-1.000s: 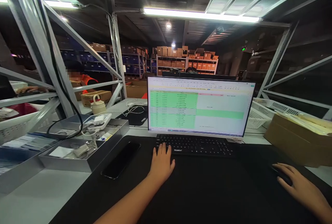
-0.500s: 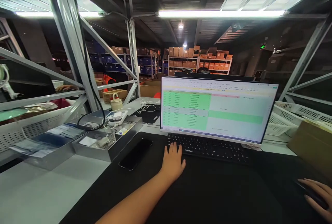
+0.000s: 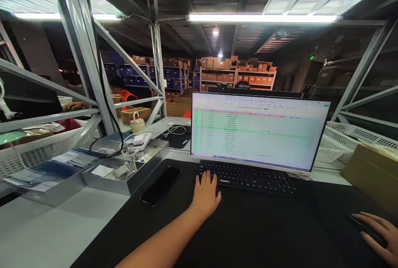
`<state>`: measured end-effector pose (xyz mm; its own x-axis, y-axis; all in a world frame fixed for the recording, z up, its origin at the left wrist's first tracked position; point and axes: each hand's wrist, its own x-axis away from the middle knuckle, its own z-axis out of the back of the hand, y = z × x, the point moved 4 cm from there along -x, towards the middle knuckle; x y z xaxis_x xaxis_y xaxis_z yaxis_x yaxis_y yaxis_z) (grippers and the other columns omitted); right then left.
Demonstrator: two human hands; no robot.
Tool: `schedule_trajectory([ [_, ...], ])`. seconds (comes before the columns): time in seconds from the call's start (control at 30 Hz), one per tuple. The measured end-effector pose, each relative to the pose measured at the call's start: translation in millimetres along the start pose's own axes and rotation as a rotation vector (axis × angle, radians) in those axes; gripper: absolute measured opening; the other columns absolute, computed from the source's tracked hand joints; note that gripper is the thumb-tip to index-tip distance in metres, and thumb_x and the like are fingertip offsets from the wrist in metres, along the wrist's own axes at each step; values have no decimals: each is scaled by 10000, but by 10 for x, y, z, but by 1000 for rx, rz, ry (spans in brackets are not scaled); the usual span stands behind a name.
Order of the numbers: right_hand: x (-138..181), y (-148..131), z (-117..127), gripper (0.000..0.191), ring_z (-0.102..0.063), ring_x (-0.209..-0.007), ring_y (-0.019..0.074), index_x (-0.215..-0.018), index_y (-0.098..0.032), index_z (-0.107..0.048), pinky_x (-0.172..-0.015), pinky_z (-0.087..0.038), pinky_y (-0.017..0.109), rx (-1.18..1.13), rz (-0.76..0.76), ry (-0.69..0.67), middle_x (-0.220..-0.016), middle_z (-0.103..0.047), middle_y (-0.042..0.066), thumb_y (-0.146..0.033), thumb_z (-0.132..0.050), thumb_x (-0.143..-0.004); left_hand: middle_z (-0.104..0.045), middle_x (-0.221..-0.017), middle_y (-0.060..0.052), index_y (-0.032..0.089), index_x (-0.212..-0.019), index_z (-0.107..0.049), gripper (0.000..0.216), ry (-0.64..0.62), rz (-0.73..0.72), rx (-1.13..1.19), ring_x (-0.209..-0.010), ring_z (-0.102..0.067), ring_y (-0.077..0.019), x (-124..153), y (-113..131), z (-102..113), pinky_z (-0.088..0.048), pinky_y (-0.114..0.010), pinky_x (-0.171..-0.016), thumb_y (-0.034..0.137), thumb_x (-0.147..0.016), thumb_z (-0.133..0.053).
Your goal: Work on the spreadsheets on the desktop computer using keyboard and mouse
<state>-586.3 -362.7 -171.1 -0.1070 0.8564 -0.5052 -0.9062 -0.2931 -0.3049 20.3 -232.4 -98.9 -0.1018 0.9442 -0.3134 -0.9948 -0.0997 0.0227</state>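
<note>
My left hand [image 3: 205,194] lies flat with its fingers stretched onto the left end of a black keyboard [image 3: 248,177]. At the lower right, my right hand [image 3: 377,231] curls over a dark mouse [image 3: 365,228] on the black desk mat [image 3: 248,230]. A wide monitor [image 3: 258,131] behind the keyboard shows a spreadsheet, mostly white with a thin green row.
A black phone [image 3: 161,185] lies left of the keyboard. Grey metal trays [image 3: 124,172] with papers and cables sit at left among shelf struts [image 3: 83,61]. White baskets [image 3: 338,143] and a cardboard box [image 3: 370,172] stand at right. A person in orange [image 3: 124,94] works behind.
The view swung left, so my right hand sits nearer the frame's edge. On the spreadsheet, the green highlighted blocks have mostly turned white. My left hand stays on the keyboard.
</note>
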Motion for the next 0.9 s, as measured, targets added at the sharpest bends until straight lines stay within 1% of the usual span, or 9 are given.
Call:
schedule_trajectory([
  [0.1,0,12,18,357,-638,-1121,352,-1067,-484,-647,-996,-484,536,-107,56,24,-1192,-641,94,-580,-554,-737,-380,-1559,-208,133,-1490,-407,630,6,-3,-10,-1463,-319,-343,-3,-6,-9,-232,-575,-1199,413,-926,-440],
  [0.2,15,-39,59,356,-646,-1090,351,-1076,-444,-659,-994,-478,542,-103,56,31,-1191,-636,102,-552,-563,-750,-378,-1559,-212,130,-1490,-408,629,6,-3,-13,-1461,-324,-346,-3,-9,-6,-237,-572,-1198,402,-924,-449],
  [0.27,20,-92,94,393,-649,-1089,344,-1092,-408,-662,-997,-482,534,-87,40,23,-1199,-635,102,-562,-554,-748,-380,-1557,-213,127,-1488,-411,628,0,-3,-15,-1459,-328,-347,-6,-6,-1,-239,-572,-1198,392,-920,-457],
  [0.4,10,-177,173,530,-653,-1091,343,-1115,-335,-674,-970,-512,526,-15,-47,-15,-1207,-649,93,-632,-512,-707,-385,-1557,-204,133,-1493,-405,625,0,3,-19,-1460,-328,-342,-17,-3,7,-240,-572,-1198,380,-921,-452],
  [0.5,-4,-214,216,586,-660,-1076,339,-1123,-290,-683,-971,-517,511,33,-70,-10,-1194,-661,97,-642,-473,-705,-385,-1557,-205,131,-1493,-406,623,-6,3,-25,-1458,-333,-343,-23,-4,2,-248,-572,-1194,373,-920,-448],
  [0.63,-9,-155,187,583,-665,-1053,334,-1124,-256,-686,-963,-523,490,74,-67,7,-1163,-667,114,-611,-454,-724,-387,-1555,-207,131,-1491,-410,620,1,0,-36,-1453,-341,-343,-25,-7,5,-255,-575,-1191,365,-918,-450],
  [0.77,3,-69,128,575,-654,-1072,326,-1161,-246,-673,-974,-512,483,110,-47,12,-1193,-646,117,-592,-451,-758,-385,-1556,-207,130,-1492,-408,617,-16,2,-43,-1455,-338,-346,-24,-3,25,-259,-573,-1191,355,-919,-451],
  [0.9,16,-58,125,570,-648,-1080,317,-1168,-232,-672,-990,-502,471,135,-42,15,-1199,-638,120,-574,-433,-779,-388,-1553,-210,126,-1493,-406,612,-14,-1,-51,-1450,-347,-347,-22,8,50,-266,-572,-1188,342,-922,-445],
])
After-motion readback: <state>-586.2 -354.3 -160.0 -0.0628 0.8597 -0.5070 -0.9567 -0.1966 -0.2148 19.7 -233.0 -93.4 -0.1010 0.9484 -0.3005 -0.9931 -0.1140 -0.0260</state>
